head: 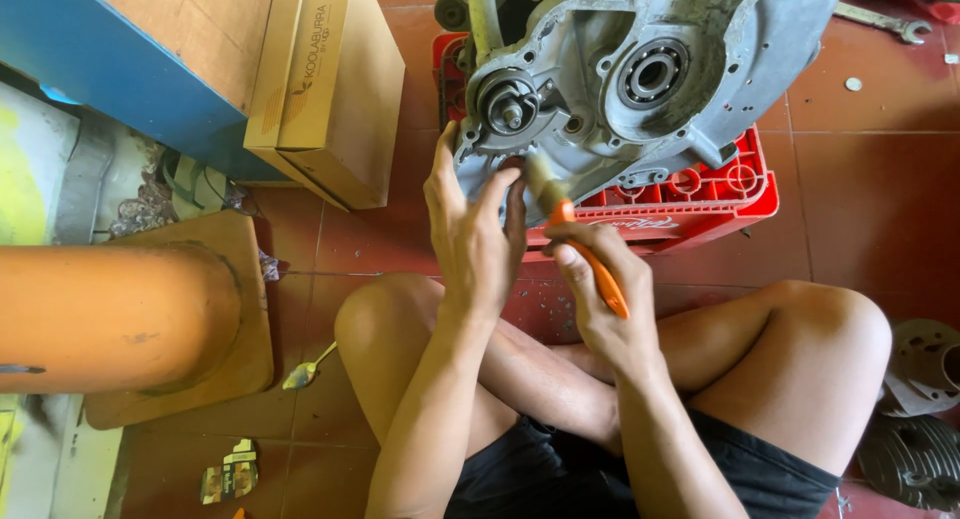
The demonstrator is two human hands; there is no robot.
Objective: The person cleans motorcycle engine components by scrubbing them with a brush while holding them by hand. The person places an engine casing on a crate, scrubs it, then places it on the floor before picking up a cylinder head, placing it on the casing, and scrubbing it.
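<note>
A: Where is the engine case placed relative to the hands?

B: Directly ahead of both, propped on the red crate on the tiled floor, open face turned toward the camera. The left hand is laid against the case's lower-left edge, fingers spread and extended, just under the small shaft and gear. No pinch is seen there; it is pressed flat.

A: And the right?

B: The right hand is closed around an orange-handled brush. The brush's long axis runs from lower right to upper left, bristle end up, meeting the case just beside the left fingertips. Actual bristle contact cannot be confirmed; that end is blurred.

A: Which hand is nearer?

B: The left is on the casting itself. The right is held back, reaching it only through the brush. The large bearing lies up and to the right of both, well apart from the brush tip.

A: Anything else close by?

B: A cardboard box is set to the left of the crate, a spanner at the far right.
</note>
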